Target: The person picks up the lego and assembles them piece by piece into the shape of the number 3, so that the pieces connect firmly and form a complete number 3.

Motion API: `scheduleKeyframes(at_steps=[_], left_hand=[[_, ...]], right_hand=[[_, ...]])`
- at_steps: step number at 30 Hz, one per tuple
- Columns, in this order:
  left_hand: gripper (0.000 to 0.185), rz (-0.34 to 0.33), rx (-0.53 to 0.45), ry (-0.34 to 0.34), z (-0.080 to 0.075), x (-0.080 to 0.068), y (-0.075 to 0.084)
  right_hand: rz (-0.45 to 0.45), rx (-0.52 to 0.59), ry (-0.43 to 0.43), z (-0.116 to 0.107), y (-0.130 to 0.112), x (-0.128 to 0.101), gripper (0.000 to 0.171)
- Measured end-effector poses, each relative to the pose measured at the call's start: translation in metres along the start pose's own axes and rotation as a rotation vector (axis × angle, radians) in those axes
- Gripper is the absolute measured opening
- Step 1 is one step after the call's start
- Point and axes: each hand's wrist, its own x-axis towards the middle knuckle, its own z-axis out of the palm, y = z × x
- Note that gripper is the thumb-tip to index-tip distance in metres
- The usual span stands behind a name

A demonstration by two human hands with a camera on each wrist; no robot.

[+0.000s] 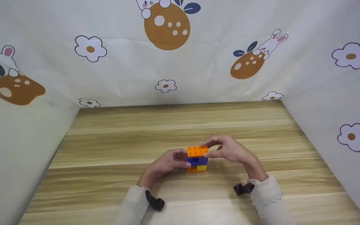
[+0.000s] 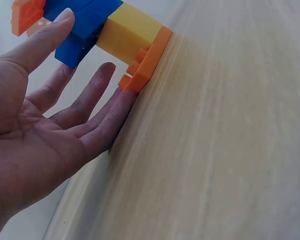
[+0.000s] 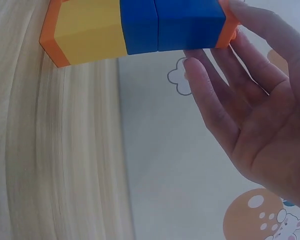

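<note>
A small stack of toy building bricks stands on the wooden table. At its base is a thin orange brick (image 2: 151, 64); above it sit a yellow brick (image 3: 90, 32) and two layers of blue bricks (image 3: 190, 25). A thin orange studded brick (image 1: 197, 151) tops the stack. From the left, my left hand (image 1: 167, 163) holds the blue part between thumb and fingers, its lower fingers near the base. On the other side my right hand (image 1: 232, 150) pinches the top orange brick at its right end. Fingertips behind the stack are partly hidden.
The wood-grain table (image 1: 130, 131) extends around the stack. Pale printed cloth (image 1: 120, 75) with rabbits and flowers walls the back and both sides. A black strap mount (image 1: 156, 203) is at the left cuff, another black mount (image 1: 242, 188) at the right.
</note>
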Motion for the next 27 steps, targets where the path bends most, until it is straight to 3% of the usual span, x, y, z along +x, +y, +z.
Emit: scheduleKeyframes(at_steps=[13,27], left_hand=[[0.046,0.021,-0.040,0.000,0.0001,-0.0006,-0.0004],[0.039,0.062,0.030,0.085,0.0029,0.0013,0.0023]], right_hand=[[-0.028,0.016,-0.009,0.0020,0.0045,0.0018,0.031],[-0.013,0.017,0.029,0.0015,0.0027,0.0013,0.031]])
